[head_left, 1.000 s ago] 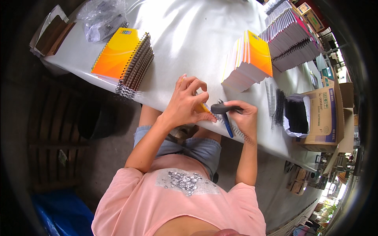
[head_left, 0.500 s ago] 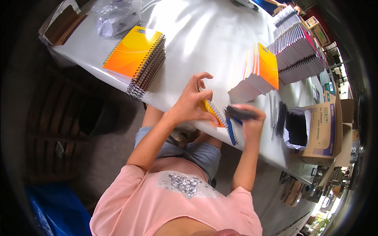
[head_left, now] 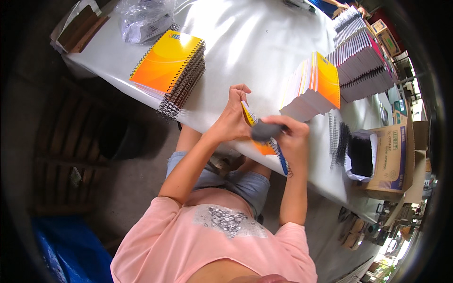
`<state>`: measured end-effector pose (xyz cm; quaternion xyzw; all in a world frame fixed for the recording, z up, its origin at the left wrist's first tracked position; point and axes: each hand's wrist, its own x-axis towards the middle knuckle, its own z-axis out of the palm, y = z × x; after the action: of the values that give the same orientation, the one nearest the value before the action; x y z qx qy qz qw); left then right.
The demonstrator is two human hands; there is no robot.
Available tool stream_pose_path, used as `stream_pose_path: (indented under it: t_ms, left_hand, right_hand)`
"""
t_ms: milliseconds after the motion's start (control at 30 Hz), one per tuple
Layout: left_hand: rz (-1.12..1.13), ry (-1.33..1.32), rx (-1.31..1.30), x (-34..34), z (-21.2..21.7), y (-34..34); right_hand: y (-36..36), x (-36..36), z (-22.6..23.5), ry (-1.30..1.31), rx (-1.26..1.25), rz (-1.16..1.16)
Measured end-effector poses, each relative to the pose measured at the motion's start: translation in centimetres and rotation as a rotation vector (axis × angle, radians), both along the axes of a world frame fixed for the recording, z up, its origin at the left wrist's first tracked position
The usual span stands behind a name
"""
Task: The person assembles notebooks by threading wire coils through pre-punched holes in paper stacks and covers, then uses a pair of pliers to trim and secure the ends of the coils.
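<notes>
Near the table's front edge, my left hand (head_left: 232, 119) is closed around a yellow-orange notebook (head_left: 247, 113), which is tilted with its spiral-bound side up. A wire coil (head_left: 254, 119) runs along that side, and a loose curl of it shows at the near end. My right hand (head_left: 293, 137) grips a dark, rounded tool (head_left: 267, 131), smeared by motion, over the coil and covering part of the notebook. Below it lies a slim blue piece (head_left: 282, 159); whether it belongs to the tool I cannot tell.
Left stands a stack of spiral-bound notebooks (head_left: 163, 61), near a clear plastic bag (head_left: 146, 21). Unbound orange-covered books (head_left: 325, 78) stand right, before more book stacks (head_left: 361, 61). Black coils (head_left: 340, 144) lie beside a cardboard box (head_left: 389, 153). Another person's hand (head_left: 340, 10) shows far right.
The dark tool in my right hand has swung left across the coil and now hides part of the notebook. My left hand keeps its hold, its fingers slightly shifted.
</notes>
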<state>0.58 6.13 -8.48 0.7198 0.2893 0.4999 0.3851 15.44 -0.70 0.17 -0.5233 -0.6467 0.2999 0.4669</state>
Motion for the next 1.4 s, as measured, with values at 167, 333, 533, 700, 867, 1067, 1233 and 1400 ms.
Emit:
stream_pose_path:
  t_ms: [167, 333, 533, 700, 867, 1067, 1233, 1400]
  left_hand:
    - [0.013, 0.013, -0.007, -0.2, -0.4, -0.2]
    - [-0.031, -0.031, 0.016, -0.2, 0.1, -0.1]
    - [-0.138, -0.301, -0.331, -1.6, 0.1, -1.1]
    - [-0.128, -0.368, -0.661, -2.7, 1.4, -2.0]
    - [0.179, -0.59, -0.54, -3.2, 3.7, -2.9]
    - [0.411, -0.348, -0.215, -3.7, 4.7, -3.8]
    - [0.505, -0.226, 0.025, -3.4, 4.6, -4.2]
    - [0.58, -0.17, 0.16, -3.6, 4.5, -4.5]
  right_hand:
    - [1.1, -0.7, -0.6, 0.103, -0.143, -0.136]
    - [1.8, 0.7, -1.3, -0.358, -0.177, -0.211]
    - [-5.1, 8.7, -1.1, -0.357, 0.035, -0.643]
    - [-8.4, 15.3, -5.0, -1.028, -0.273, -0.781]
    - [-7.2, 6.0, -3.2, -0.534, 0.049, -0.595]
    - [-7.4, 2.2, -6.5, -0.956, -0.113, -0.575]
    - [-6.1, -1.4, -3.2, -0.375, 0.143, -0.435]
    - [-5.5, -5.0, 1.4, -0.271, 0.217, -0.177]
